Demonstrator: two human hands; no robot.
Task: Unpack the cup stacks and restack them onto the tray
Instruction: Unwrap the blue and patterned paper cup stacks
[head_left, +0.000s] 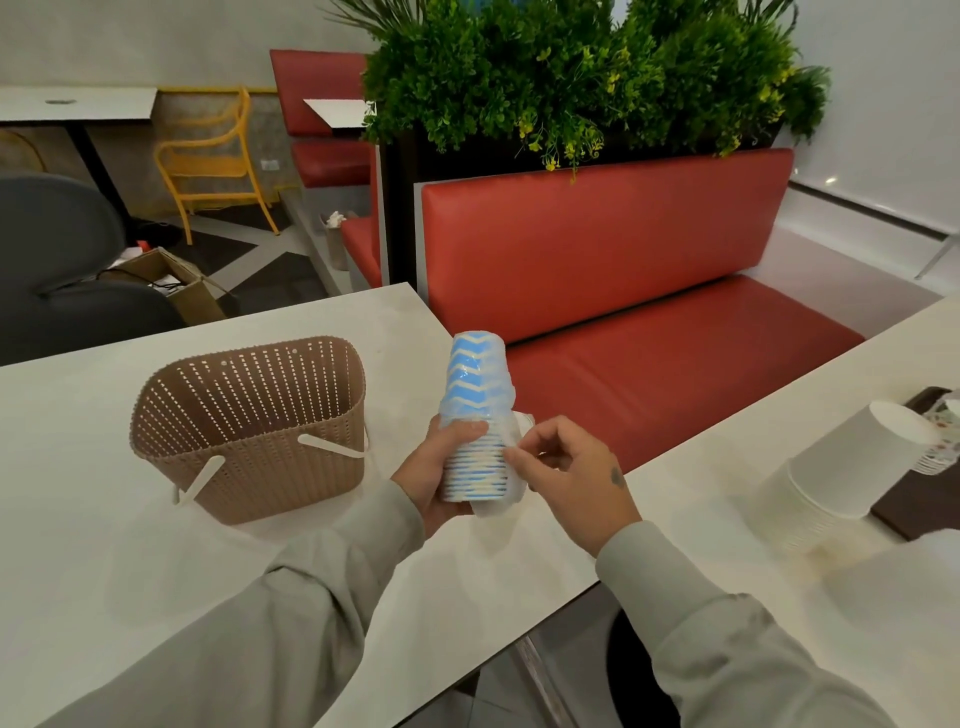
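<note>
Left hand (435, 480): fingers and thumb curled round the lower half of the blue-and-white cup stack (474, 387), firm grip, thumb pressed across the front. The stack is held in the air above the gap between the 2 tables, roughly upright, rims down, bases up.

Right hand (576, 486): fingers curled, thumb and index tips pinching the clear plastic wrap (511, 397) at the stack's right side, about mid-height. The wrap is still on, covering the top half, with loose film bunched at the bottom edge near the left palm.

Both sleeves are light grey.

Left table (93, 519): 1 brown perforated basket (249, 452) with white handles, standing just left of the left hand, apart from it. Inside not visible from this angle.

Right table (727, 525): 1 stack of plain white cups (852, 470), rims down and tilted, sitting on the tabletop just beside the dark brown tray (906, 517). Can't tell if it touches the tray. Some patterned cups (935, 457) lie at the frame's right edge over the tray, mostly cut off.

Behind: red bench (623, 249), planter with green foliage (571, 73) above its backrest, yellow chair (213, 156) and an open cardboard box (176, 286) at far left.
</note>
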